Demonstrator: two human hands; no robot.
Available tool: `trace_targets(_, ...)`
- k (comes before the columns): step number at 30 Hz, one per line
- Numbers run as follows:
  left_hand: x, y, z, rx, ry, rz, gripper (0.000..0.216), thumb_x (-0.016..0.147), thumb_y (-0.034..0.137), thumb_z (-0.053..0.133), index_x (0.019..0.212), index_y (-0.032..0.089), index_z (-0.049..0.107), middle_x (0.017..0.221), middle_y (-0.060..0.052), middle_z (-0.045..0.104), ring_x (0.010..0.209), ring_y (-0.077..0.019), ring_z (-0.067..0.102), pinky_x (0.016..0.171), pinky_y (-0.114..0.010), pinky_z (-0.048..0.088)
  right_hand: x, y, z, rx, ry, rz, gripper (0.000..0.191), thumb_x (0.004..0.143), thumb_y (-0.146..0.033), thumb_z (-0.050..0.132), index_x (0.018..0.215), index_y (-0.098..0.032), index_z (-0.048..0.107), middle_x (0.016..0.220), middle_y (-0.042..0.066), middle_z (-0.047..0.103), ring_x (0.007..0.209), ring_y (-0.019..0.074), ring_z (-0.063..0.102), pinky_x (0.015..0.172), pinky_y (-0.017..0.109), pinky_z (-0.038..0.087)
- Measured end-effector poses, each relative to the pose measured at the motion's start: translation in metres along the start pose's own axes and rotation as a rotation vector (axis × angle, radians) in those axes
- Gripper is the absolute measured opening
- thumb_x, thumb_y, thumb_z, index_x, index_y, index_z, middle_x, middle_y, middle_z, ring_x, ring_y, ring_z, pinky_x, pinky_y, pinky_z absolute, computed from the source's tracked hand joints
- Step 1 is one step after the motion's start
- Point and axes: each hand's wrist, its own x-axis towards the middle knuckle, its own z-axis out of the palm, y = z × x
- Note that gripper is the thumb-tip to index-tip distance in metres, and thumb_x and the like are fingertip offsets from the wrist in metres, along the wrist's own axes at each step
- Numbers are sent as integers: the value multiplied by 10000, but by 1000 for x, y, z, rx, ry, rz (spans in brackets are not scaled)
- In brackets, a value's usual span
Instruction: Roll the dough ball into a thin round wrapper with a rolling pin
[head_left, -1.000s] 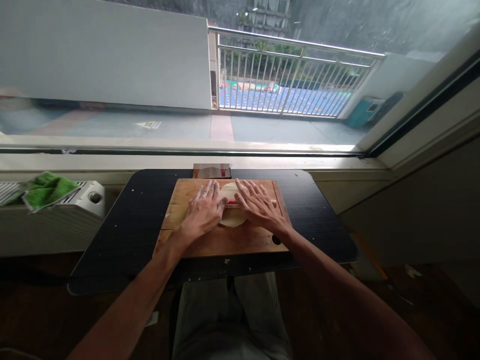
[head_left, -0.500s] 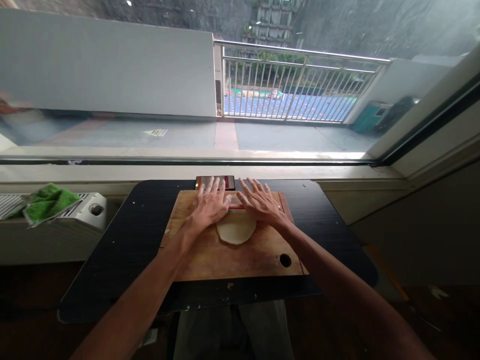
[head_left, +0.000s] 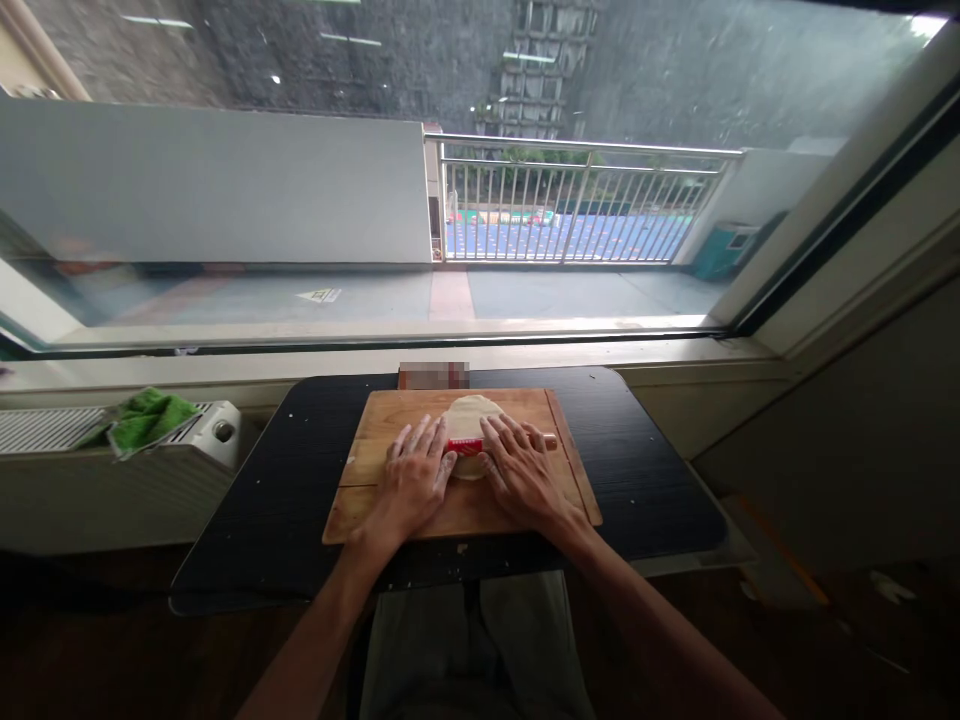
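On the wooden cutting board (head_left: 360, 500) lies a thin, pale round of dough (head_left: 474, 408). Across it runs a rolling pin (head_left: 466, 446) with a red middle and a light wooden end that sticks out on the right. My left hand (head_left: 416, 470) rests flat over the pin's left part, its fingers stretched forward and dusted white. Over the right part lies my right hand (head_left: 521, 462), palm down, fingers extended and also floury. Both hands are open and press on the pin from above; they hide much of it and the dough's sides.
The board sits on a black table (head_left: 645, 480) dotted with small crumbs. Beyond it, a phone-like flat object (head_left: 433, 375) lies at the table's far edge. A green cloth (head_left: 154, 420) drapes over a white radiator (head_left: 225, 430) on the left. A window sill (head_left: 337, 362) runs behind the table.
My hands have drawn back toward me with the rolling pin, from the board's far edge to the dough's near half. More of the dough's far side shows. The camera view has tilted up.
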Motion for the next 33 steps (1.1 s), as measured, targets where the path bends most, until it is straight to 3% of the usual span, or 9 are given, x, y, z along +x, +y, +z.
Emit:
trace_targets(6,10,-7,-28,-281,10,17,445,1140,355,417,1320,208,797,1395,-116,813,1363,-293,724,1250,-525,519,-13,-1,1,9,15,5,591,1146,-224,427,1731,-154,474,1645,188,620,1588,344,468,1329,549,315)
trace_targets(11,52,-25,-58,-422,54,-113,461,1083,453,461,1230,206,821,1317,-122,837,1259,-302,763,1180,-462,567,-8,2,-2,3,-27,21,600,1100,-140,455,1696,-177,517,1546,185,674,1420,348,569,1231,525,418)
trace_targets(14,81,-44,-65,-550,-66,-182,476,1020,532,534,1222,205,815,1286,-120,844,1189,-296,785,1096,-424,597,-3,4,-10,-29,-49,1,550,1081,-92,477,1594,-240,608,1455,151,716,1337,325,602,1197,498,437)
trace_targets(18,118,-62,-57,-696,-255,-226,496,889,602,675,1120,183,806,1118,-129,853,1031,-288,790,903,-383,622,-3,18,-28,-83,-46,-83,358,1109,-145,543,1415,-274,677,1379,118,736,1277,325,605,1155,501,442)
trace_targets(22,143,-53,-34,-669,-339,-203,445,811,593,737,994,190,786,969,-104,828,923,-280,764,828,-364,594,-12,54,-40,-85,33,-134,299,1136,-165,527,1388,-264,654,1305,116,732,1187,311,622,1064,472,481)
trace_targets(27,153,-34,-13,-606,-399,-156,341,790,521,740,964,228,752,1032,-97,819,936,-280,746,833,-353,564,-11,97,-38,-84,110,54,339,1137,-220,534,1465,-281,591,1256,109,707,956,281,679,799,392,532)
trace_targets(33,159,-34,-6,-634,-516,-175,394,801,599,734,926,226,709,986,-85,785,892,-274,718,742,-344,527,18,99,-41,37,167,148,349,1136,-275,515,1482,-258,564,1268,113,666,889,264,717,704,356,526)
